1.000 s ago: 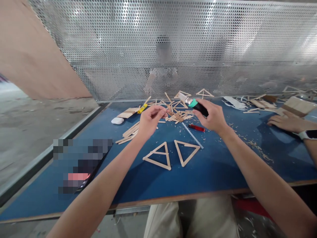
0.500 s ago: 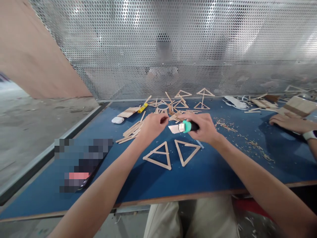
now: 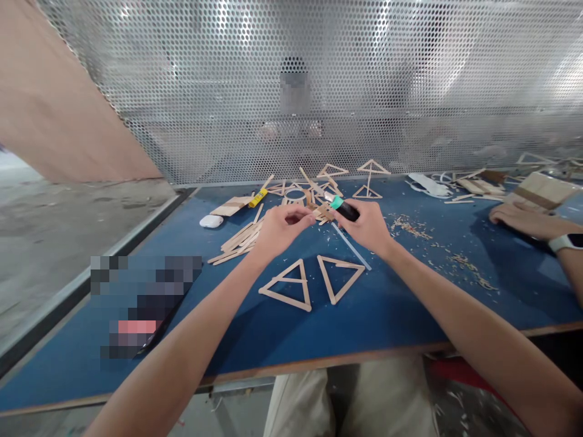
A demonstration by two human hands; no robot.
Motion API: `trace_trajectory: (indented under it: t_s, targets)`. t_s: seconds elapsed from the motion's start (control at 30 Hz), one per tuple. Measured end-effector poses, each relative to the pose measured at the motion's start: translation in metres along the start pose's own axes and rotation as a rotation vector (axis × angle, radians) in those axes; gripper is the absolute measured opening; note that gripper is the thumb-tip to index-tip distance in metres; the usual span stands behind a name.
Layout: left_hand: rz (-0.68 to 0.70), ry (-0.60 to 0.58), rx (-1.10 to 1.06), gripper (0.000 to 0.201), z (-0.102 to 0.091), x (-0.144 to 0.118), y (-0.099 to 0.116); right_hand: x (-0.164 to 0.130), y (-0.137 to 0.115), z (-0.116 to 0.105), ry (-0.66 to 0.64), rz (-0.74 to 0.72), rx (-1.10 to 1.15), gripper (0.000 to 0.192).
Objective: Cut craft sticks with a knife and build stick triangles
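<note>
My right hand (image 3: 368, 226) is wrapped round a utility knife (image 3: 347, 208) with a black and green handle. Its blade points away, towards the heap of wooden craft sticks (image 3: 241, 240). Just left of the knife, my left hand (image 3: 285, 227) has thumb and fingers pinched together; whatever they hold, if anything, is too small to make out. Nearer me lie two stick triangles: the left triangle (image 3: 286, 300) has a crossbar, and the right triangle (image 3: 348, 285) has a short extra piece along its top side. A thin translucent strip (image 3: 353, 247) lies beside the right triangle.
A blurred-out phone-like object (image 3: 168, 297) lies left, with a white case (image 3: 211, 221) and yellow tube (image 3: 258, 198) farther back. More stick frames (image 3: 370, 181) stand near the perforated metal screen (image 3: 228, 91). Wood shavings (image 3: 464, 264) litter the right; another person's hand (image 3: 512, 213) rests there.
The knife has swung from pointing left to pointing away from me, its blade moving up off the space between my hands. The view has shifted slightly; the triangles stay put.
</note>
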State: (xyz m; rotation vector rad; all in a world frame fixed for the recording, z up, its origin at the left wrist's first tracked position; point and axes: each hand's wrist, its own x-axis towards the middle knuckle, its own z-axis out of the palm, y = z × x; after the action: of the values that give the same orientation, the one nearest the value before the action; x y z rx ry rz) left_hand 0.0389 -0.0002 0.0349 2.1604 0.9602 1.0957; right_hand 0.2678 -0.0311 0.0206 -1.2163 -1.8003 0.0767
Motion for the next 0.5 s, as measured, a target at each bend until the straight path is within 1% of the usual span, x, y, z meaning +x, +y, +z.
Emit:
trace_trajectory:
  t_s: [0.07, 0.2, 0.27, 0.33, 0.4, 0.47, 0.5]
  targets:
    - [-0.036, -0.008, -0.039, 0.022, -0.001, 0.001, 0.000, 0.001, 0.000, -0.002, -0.044, 0.023, 0.170, 0.037]
    - [-0.099, -0.024, -0.119, 0.018, -0.003, 0.002, -0.002, 0.002, 0.008, -0.006, -0.172, 0.084, 0.555, 0.030]
    - [-0.119, -0.035, -0.157, 0.016, -0.004, 0.003, -0.005, 0.003, 0.014, -0.008, -0.200, 0.114, 0.711, 0.028]
    - [-0.131, -0.049, -0.182, 0.016, -0.005, 0.004, -0.007, 0.005, 0.019, -0.009, -0.160, 0.141, 0.840, 0.028]
    - [-0.128, -0.070, -0.218, 0.017, -0.006, 0.004, -0.010, 0.007, 0.022, -0.009, -0.063, 0.189, 0.941, 0.028]
    - [-0.092, -0.096, -0.290, 0.017, -0.006, 0.004, -0.012, 0.009, 0.024, -0.007, 0.027, 0.262, 0.993, 0.029]
    - [-0.060, -0.108, -0.336, 0.017, -0.005, 0.004, -0.012, 0.010, 0.025, -0.005, 0.048, 0.303, 0.991, 0.030]
